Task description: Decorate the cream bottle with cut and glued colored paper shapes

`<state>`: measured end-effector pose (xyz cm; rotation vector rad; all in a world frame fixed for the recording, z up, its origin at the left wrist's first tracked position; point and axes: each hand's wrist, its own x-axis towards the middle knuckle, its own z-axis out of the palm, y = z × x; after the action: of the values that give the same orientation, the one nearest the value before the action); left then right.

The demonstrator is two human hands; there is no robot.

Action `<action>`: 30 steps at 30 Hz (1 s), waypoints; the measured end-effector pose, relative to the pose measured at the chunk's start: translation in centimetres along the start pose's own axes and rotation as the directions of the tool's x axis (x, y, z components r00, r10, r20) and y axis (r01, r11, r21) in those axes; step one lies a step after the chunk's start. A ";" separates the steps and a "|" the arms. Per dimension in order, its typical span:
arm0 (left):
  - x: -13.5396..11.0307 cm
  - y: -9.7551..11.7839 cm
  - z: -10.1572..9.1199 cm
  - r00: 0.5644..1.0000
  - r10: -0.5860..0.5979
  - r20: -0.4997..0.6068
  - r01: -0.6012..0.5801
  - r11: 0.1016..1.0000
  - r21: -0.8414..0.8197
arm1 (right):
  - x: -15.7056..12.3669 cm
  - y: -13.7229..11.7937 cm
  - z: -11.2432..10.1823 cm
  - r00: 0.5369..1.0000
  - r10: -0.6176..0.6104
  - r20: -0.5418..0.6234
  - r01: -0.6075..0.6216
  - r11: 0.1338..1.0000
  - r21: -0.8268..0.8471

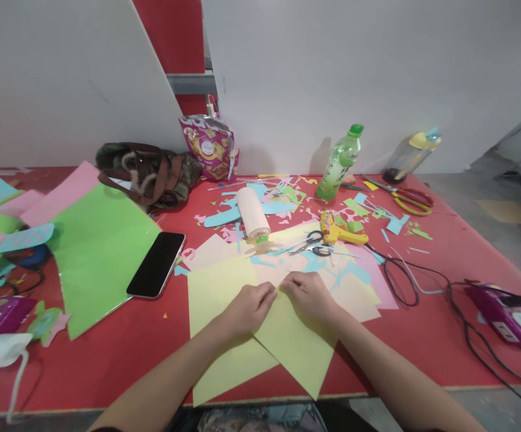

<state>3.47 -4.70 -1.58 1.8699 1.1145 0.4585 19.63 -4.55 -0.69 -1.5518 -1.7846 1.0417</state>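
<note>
In the head view, my left hand (248,307) and my right hand (311,295) meet over pale yellow paper near the table's front. The fingers of both are pinched together at the upper corner of a tilted yellow sheet (308,354), which hangs below my right hand. Exactly what lies between the fingertips is partly hidden. Under it rests another yellow sheet (219,282), flat on the table. Just beyond my hands are dark-handled scissors (317,243), a yellow glue gun (339,233) and a pale pink paper-wrapped bottle (252,211) lying on its side.
A phone (156,264) lies on green sheets (102,246) at left, near a camouflage bag (152,174). A snack bag (210,147) and a green drink bottle (340,162) stand behind paper scraps. Black cable (445,276) loops at right, beside a purple power strip (508,312) and red-yellow scissors (411,198).
</note>
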 end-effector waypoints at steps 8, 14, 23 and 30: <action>0.0 -0.2 0.0 0.998 -0.001 -0.068 0.002 1.000 0.009 | 0.6 0.4 -0.8 0.996 -0.061 0.059 0.059 0.997 0.046; -0.1 0.1 0.1 0.999 0.005 -0.047 -0.004 1.000 0.027 | 0.1 0.0 -0.1 0.982 -0.115 0.147 0.117 0.993 -0.006; -0.1 -0.7 0.9 0.991 0.108 -0.077 -0.086 0.965 0.247 | 0.0 -0.6 0.4 0.989 -0.071 0.128 0.078 0.996 -0.048; -0.1 -0.4 -0.3 0.983 0.104 -0.152 -0.064 0.967 0.247 | 0.3 -0.1 -0.1 0.986 -0.058 0.159 0.068 0.996 -0.061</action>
<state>3.03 -4.56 -1.72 2.1294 1.2487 0.5538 19.62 -4.22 -0.56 -1.4765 -1.9802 1.1112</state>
